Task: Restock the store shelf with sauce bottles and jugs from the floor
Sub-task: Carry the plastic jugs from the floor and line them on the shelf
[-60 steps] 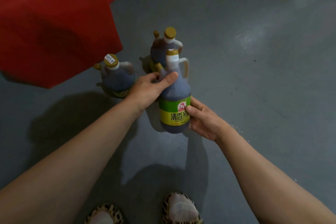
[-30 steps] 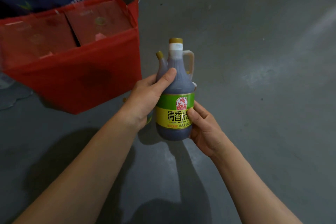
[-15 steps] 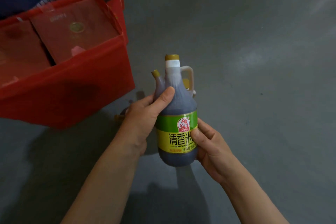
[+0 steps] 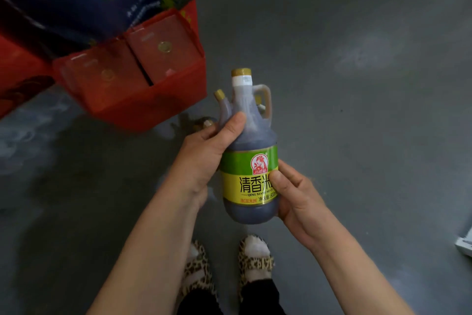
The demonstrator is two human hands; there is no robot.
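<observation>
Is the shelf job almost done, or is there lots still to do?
Not close yet. Nothing looks shelved: no shelf shows in this view. In hand: one dark sauce bottle held upright above the grey floor, the left hand round its shoulder and the right hand on its label. Left to do: carry it to the shelf. Behind the left hand a gold cap hints at another bottle down there.

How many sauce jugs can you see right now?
2, possibly more hidden. One dark sauce jug is held by the left hand and right hand. Another jug's cap peeks out behind the left hand, on the floor.
</observation>
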